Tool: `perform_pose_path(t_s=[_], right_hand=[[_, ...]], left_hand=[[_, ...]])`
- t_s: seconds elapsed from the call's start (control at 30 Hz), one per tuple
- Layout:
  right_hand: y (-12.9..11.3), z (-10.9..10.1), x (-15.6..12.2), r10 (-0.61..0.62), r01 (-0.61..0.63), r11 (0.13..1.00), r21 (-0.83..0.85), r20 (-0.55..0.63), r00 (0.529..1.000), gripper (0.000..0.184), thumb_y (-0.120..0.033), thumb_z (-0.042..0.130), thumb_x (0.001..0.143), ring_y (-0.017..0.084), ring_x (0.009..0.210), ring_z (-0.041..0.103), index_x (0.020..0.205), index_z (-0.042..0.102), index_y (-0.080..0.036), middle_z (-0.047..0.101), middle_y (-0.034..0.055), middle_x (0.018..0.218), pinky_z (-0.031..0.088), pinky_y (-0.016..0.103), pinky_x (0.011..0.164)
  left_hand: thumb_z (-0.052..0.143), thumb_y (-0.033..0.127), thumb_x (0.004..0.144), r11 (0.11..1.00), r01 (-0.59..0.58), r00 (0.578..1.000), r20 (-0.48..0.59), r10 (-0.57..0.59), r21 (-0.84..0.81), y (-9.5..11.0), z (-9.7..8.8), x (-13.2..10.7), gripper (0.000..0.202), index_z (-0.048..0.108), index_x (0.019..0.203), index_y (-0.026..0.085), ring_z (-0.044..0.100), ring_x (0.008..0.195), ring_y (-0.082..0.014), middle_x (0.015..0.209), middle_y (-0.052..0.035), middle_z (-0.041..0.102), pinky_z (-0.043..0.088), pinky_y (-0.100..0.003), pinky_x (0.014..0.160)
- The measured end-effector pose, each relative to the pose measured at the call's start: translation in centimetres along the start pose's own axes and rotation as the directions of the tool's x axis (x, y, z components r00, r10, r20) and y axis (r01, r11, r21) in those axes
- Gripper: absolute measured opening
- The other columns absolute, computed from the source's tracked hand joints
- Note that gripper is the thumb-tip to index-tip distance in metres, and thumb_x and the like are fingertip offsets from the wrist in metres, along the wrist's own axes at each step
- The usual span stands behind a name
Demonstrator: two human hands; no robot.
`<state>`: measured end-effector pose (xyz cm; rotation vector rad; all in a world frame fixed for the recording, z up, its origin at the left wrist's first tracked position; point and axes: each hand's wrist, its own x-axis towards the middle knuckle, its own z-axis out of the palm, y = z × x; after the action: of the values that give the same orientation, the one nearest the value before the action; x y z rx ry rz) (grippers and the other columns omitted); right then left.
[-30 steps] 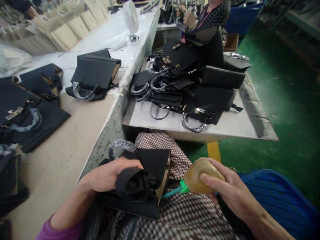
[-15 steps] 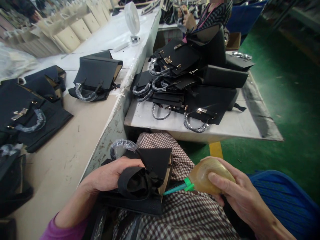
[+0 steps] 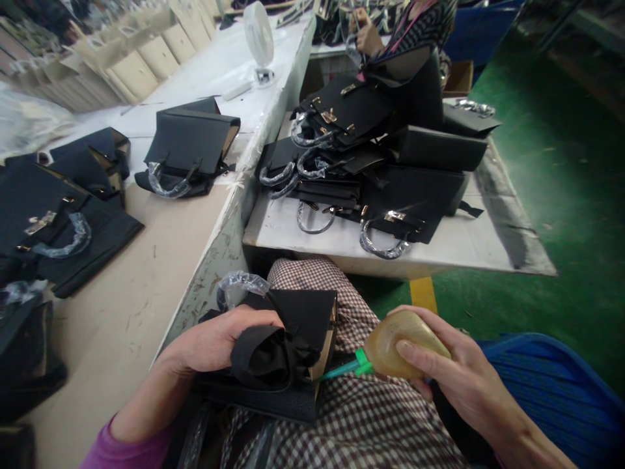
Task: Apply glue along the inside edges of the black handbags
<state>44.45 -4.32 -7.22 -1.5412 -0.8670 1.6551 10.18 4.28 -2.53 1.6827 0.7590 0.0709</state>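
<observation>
A black handbag (image 3: 288,352) lies on my lap, over checked trousers. My left hand (image 3: 215,342) is closed on its folded black lining and holds the bag's open end. My right hand (image 3: 454,381) is wrapped round an amber squeeze bottle (image 3: 398,345). The bottle's green nozzle (image 3: 342,370) points left and its tip touches the tan inner edge of the bag. A plastic-wrapped handle (image 3: 239,284) sticks up behind the bag.
A low white table (image 3: 439,251) ahead carries a pile of black handbags (image 3: 371,156). The long workbench (image 3: 146,260) on the left holds more black bags (image 3: 188,153) and a small white fan (image 3: 260,39). A blue crate (image 3: 551,391) sits at my right. Another person (image 3: 415,26) works at the far end.
The view has shifted slightly. My right hand with the bottle has moved a little, keeping the nozzle at the bag's edge. My left hand stays on the bag.
</observation>
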Motion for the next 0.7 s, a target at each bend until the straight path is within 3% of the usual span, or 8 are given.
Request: perform_pose_path(t_s=[0.13,0.47,0.7], right_hand=[[0.0,-0.2,0.4,-0.022,0.021,0.999,-0.05,-0.02,1.0,0.055,-0.054,0.082,0.082,0.014,0.056,0.051,0.121,0.061,-0.021,0.066,0.0007,0.085,0.041,0.022,0.039],[1.2,-0.8,1.4,-0.039,0.03,0.969,-0.245,-0.032,0.999,0.055,-0.059,0.075,0.086,0.015,0.053,0.053,0.122,0.059,-0.02,0.068,0.0009,0.086,0.045,0.028,0.045],[2.4,-1.0,2.4,-0.21,0.16,0.899,-0.407,-0.08,0.974,0.048,-0.056,0.07,0.086,0.028,0.092,0.068,0.118,0.063,-0.02,0.073,0.0054,0.102,0.055,0.037,0.081]], left_hand=[[0.059,0.025,0.092,1.0,0.001,1.0,0.0,-0.001,0.014,0.0,-0.1,-0.1,0.012,0.063,0.097,0.015,0.059,0.079,-0.0149,0.088,-0.0015,0.067,0.046,-0.022,0.074],[0.06,0.026,0.091,0.999,0.036,0.999,-0.002,-0.036,-0.008,0.2,0.0,0.2,0.013,0.064,0.096,0.015,0.059,0.078,-0.0147,0.086,-0.0007,0.068,0.046,-0.021,0.073],[0.06,0.027,0.094,0.999,0.035,0.999,-0.011,-0.035,-0.001,-0.1,0.2,0.2,0.013,0.065,0.097,0.016,0.06,0.078,-0.0153,0.087,-0.0016,0.07,0.046,-0.022,0.074]])
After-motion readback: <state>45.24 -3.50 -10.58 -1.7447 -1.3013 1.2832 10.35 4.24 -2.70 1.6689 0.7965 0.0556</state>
